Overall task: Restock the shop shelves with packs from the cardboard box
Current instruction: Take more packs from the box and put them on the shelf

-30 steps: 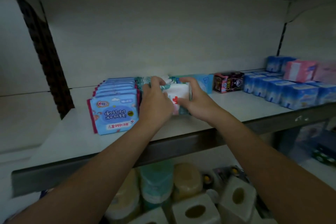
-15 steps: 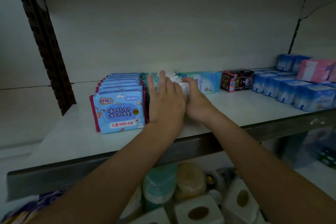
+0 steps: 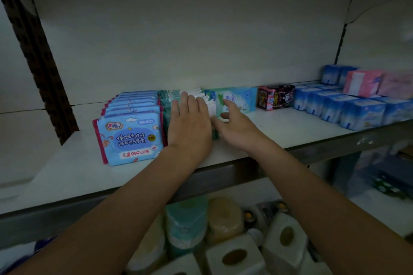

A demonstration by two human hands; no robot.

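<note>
On the white shelf (image 3: 67, 169) stands a row of blue wipe packs (image 3: 130, 138) at the left. Right of it runs a row of green-and-white packs (image 3: 172, 98), mostly covered by my hands. My left hand (image 3: 190, 127) lies flat with straight fingers against the front of that row. My right hand (image 3: 234, 125) is open just to its right, fingers spread and reaching toward a light green-blue pack (image 3: 232, 100). Neither hand holds anything. The cardboard box is out of view.
A small pink-and-black box (image 3: 276, 97) stands right of the packs. Blue tissue packs (image 3: 348, 107) and pink packs (image 3: 366, 82) fill the shelf's right end. Paper rolls (image 3: 234, 257) sit on the lower shelf. A dark perforated bracket (image 3: 40, 62) bounds the left.
Both hands let go of the white-and-green pack they gripped. The left hand flattened against the row's front; the right hand opened and drew slightly away to the right.
</note>
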